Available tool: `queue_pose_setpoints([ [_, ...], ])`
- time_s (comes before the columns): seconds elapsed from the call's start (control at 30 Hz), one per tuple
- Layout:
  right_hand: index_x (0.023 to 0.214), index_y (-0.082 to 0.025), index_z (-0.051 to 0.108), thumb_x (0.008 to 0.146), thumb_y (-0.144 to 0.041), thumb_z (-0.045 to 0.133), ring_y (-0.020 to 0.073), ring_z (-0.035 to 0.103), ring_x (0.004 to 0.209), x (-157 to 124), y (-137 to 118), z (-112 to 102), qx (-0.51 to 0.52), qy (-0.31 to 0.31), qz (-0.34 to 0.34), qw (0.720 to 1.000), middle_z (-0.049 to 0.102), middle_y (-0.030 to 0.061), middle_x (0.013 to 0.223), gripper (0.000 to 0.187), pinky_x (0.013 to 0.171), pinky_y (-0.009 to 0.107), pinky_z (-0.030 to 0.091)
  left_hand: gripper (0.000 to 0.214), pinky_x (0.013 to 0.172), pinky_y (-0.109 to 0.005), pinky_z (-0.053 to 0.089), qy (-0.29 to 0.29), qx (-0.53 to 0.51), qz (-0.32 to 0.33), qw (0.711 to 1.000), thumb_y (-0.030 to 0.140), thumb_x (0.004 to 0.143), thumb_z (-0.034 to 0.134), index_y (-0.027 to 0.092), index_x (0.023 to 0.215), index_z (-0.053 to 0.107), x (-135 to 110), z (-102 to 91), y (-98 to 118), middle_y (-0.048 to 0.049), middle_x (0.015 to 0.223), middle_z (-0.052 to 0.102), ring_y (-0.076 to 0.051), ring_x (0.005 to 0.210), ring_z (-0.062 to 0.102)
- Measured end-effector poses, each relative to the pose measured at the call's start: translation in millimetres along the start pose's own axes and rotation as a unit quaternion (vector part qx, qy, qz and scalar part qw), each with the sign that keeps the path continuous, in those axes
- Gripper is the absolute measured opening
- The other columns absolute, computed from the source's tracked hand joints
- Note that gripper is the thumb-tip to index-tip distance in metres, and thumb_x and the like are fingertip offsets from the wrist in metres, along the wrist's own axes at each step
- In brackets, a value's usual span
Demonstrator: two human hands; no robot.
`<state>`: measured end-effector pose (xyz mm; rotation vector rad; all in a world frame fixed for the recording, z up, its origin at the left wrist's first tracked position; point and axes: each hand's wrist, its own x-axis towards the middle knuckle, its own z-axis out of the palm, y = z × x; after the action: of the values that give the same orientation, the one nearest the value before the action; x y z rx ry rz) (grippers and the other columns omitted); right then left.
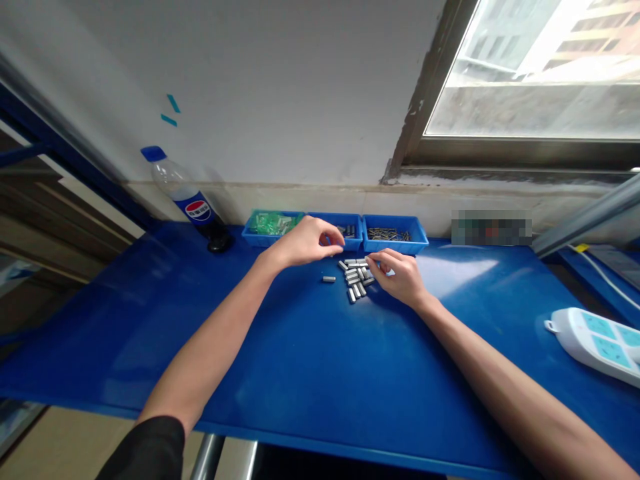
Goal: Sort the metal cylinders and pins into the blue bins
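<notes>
Short silvery metal cylinders point(357, 291) lie in a loose pile on the blue table, and a single cylinder point(329, 279) rests apart to the left. My right hand point(399, 275) is at the pile's right edge, thumb and fingers pinched on the end of a metal cylinder point(361, 261). My left hand point(313, 240) hovers in front of the blue bins, its thumb and fingertips brought together; anything between them is too small to make out. Behind it, the middle blue bin point(325, 219) holds more metal pieces, partly hidden by the hand.
A left bin point(253, 239) holds green plastic packaging point(273, 222); the right bin point(420, 235) holds screws or similar long metal parts point(385, 234). A cola bottle point(193, 200) stands back left. A white power strip point(590, 340) lies on the right of the blue table point(300, 373).
</notes>
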<state>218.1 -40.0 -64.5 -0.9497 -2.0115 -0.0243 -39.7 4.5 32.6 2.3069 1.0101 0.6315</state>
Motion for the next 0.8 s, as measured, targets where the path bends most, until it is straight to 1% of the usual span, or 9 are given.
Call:
queue_pose_setpoints([
  [0.07,0.09,-0.02,0.073,0.1,-0.023,0.061,0.0128,0.053,0.055,-0.1,-0.3,0.1,-0.002,-0.001,0.008,1.0,0.06,-0.0006,0.066,0.016,0.059,0.029,0.045,0.012,0.065,-0.025,0.053,-0.117,0.042,0.004,0.992,0.021,0.078,0.082,0.016,0.089,0.082,-3.2,0.1,0.8,-0.0052,0.081,0.079,-0.018,0.071,0.073],
  [0.13,0.088,-0.02,0.072,0.099,-0.023,0.061,0.0126,0.052,0.055,-0.1,-0.9,-0.2,0.001,-0.001,0.017,1.0,0.058,-0.0009,0.066,0.016,0.059,0.029,0.045,0.018,0.059,-0.024,0.048,-0.182,0.08,-0.005,0.98,0.019,0.072,0.086,0.015,0.089,0.082,-4.2,5.4,-0.1,-0.0047,0.077,0.078,-0.017,0.067,0.071],
  [0.2,0.088,-0.02,0.072,0.099,-0.023,0.061,0.0125,0.052,0.055,0.1,-1.3,-0.7,0.005,0.003,0.023,1.0,0.058,-0.0006,0.067,0.015,0.059,0.029,0.045,0.017,0.056,-0.023,0.045,-0.209,0.108,-0.016,0.972,0.017,0.07,0.087,0.014,0.086,0.082,-3.2,12.8,-2.6,-0.0043,0.075,0.077,-0.016,0.065,0.069],
  [0.33,0.088,-0.02,0.072,0.099,-0.023,0.061,0.0126,0.052,0.056,1.3,-1.8,-1.8,0.011,0.003,0.028,1.0,0.058,-0.0003,0.068,0.015,0.06,0.028,0.046,0.006,0.058,-0.023,0.044,-0.231,0.119,-0.007,0.966,0.013,0.078,0.078,0.015,0.083,0.079,-0.7,21.2,-9.2,-0.0048,0.078,0.077,-0.016,0.068,0.069],
  [0.4,0.089,-0.02,0.072,0.099,-0.022,0.061,0.0127,0.052,0.056,2.0,-2.1,-2.2,0.014,0.002,0.027,1.0,0.057,-0.0004,0.068,0.015,0.06,0.028,0.046,0.007,0.062,-0.024,0.046,-0.212,0.121,0.007,0.97,0.013,0.083,0.073,0.014,0.088,0.078,-0.8,21.4,-11.3,-0.0062,0.084,0.078,-0.017,0.073,0.069],
  [0.47,0.091,-0.021,0.072,0.098,-0.021,0.061,0.0126,0.052,0.056,2.2,-2.4,-2.5,0.016,0.0,0.024,1.0,0.058,-0.0003,0.068,0.014,0.06,0.028,0.046,0.009,0.065,-0.024,0.047,-0.174,0.106,0.018,0.979,0.015,0.088,0.068,0.014,0.092,0.076,-1.0,21.0,-11.5,-0.0071,0.088,0.078,-0.017,0.075,0.069],
  [0.57,0.101,-0.021,0.073,0.098,-0.022,0.062,0.0125,0.052,0.056,1.2,-2.4,-2.6,0.016,-0.009,0.014,1.0,0.061,-0.0004,0.071,0.011,0.061,0.028,0.047,0.012,0.069,-0.024,0.051,-0.106,0.029,0.029,0.994,0.018,0.091,0.066,0.014,0.097,0.074,0.5,22.8,-8.9,-0.0069,0.09,0.078,-0.017,0.078,0.07],
  [0.7,0.118,-0.02,0.071,0.098,-0.029,0.067,0.013,0.055,0.057,-1.3,-0.4,-2.2,0.011,-0.02,-0.004,1.0,0.066,0.0008,0.076,0.022,0.062,0.028,0.049,0.012,0.076,-0.026,0.057,-0.005,-0.084,0.037,0.996,0.02,0.085,0.072,0.013,0.095,0.076,5.4,30.2,-5.4,-0.0071,0.09,0.079,-0.017,0.081,0.074],
  [0.8,0.121,-0.02,0.071,0.099,-0.032,0.067,0.013,0.057,0.058,-2.0,1.3,-1.8,-0.001,-0.026,-0.026,0.999,0.07,0.0021,0.079,0.025,0.062,0.028,0.049,0.012,0.078,-0.027,0.059,0.031,-0.13,0.045,0.99,0.018,0.081,0.076,0.014,0.093,0.076,7.3,35.3,-4.7,-0.0065,0.089,0.08,-0.017,0.082,0.076],
])
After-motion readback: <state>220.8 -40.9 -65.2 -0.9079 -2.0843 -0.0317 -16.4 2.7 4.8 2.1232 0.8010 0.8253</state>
